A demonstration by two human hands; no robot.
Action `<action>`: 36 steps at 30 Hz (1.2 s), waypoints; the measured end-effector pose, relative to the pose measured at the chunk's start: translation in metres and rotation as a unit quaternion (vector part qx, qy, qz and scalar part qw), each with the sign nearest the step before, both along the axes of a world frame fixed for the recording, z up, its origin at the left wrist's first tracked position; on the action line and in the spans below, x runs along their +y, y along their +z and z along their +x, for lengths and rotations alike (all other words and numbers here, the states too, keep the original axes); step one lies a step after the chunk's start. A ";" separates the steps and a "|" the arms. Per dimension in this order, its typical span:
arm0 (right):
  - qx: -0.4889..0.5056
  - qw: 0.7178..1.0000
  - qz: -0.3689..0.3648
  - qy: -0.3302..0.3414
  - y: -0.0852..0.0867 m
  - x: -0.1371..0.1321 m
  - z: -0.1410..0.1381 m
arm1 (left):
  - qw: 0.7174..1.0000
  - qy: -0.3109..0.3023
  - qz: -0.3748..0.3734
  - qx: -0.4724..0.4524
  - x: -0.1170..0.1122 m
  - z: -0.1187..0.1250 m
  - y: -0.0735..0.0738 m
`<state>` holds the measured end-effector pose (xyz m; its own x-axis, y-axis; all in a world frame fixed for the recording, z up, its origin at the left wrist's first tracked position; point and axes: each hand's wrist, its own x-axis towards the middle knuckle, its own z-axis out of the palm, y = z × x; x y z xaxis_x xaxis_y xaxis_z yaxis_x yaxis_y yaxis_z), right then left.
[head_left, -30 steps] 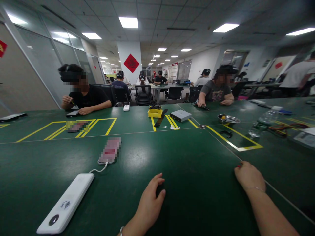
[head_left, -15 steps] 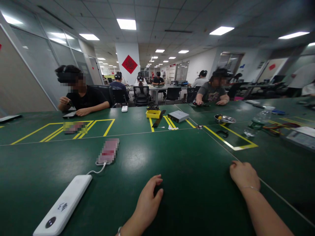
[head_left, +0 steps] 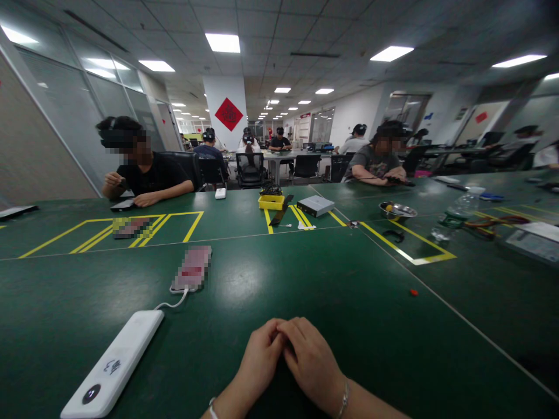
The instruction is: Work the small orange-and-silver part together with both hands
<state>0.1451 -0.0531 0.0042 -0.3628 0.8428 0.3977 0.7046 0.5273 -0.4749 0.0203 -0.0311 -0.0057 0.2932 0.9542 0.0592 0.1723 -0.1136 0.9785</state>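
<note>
My left hand [head_left: 261, 362] and my right hand [head_left: 312, 362] rest together on the green table [head_left: 349, 326] just in front of me. Their curled fingertips touch each other. Whatever lies between the fingers, if anything, is hidden. A small red piece [head_left: 413, 292] lies alone on the table to the right, well away from both hands. To the left of my left hand lies a white power bank [head_left: 112, 364]. Its cable runs to a phone [head_left: 192, 269] further back.
Yellow tape marks boxes on the table. Beyond them sit a yellow tray [head_left: 271, 202], a grey box [head_left: 315, 205], a metal bowl [head_left: 396, 210] and a plastic bottle [head_left: 454, 216]. People sit at the far side, one at the left [head_left: 140, 169] and one at the right [head_left: 378, 163].
My right hand has swung left from the table's right side to meet my left hand. The small red piece now lies bare where the right hand was.
</note>
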 end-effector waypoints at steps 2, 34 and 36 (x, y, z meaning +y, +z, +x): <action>-0.015 1.000 0.013 0.023 0.001 0.005 0.007 | 0.999 0.017 -0.016 -0.024 0.002 -0.001 -0.002; -0.198 0.867 -0.139 -0.436 -0.013 0.072 0.234 | 0.991 0.066 -0.085 -0.083 0.012 -0.003 -0.008; -0.140 0.888 -0.128 -0.419 -0.011 0.075 0.221 | 0.990 0.069 -0.090 -0.087 0.013 -0.004 -0.007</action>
<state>0.3656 0.0219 -0.0070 0.3802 0.9131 0.1471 0.9080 -0.3383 -0.2471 0.0166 -0.0176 -0.0123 0.1591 0.9843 -0.0762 0.0003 0.0772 0.9970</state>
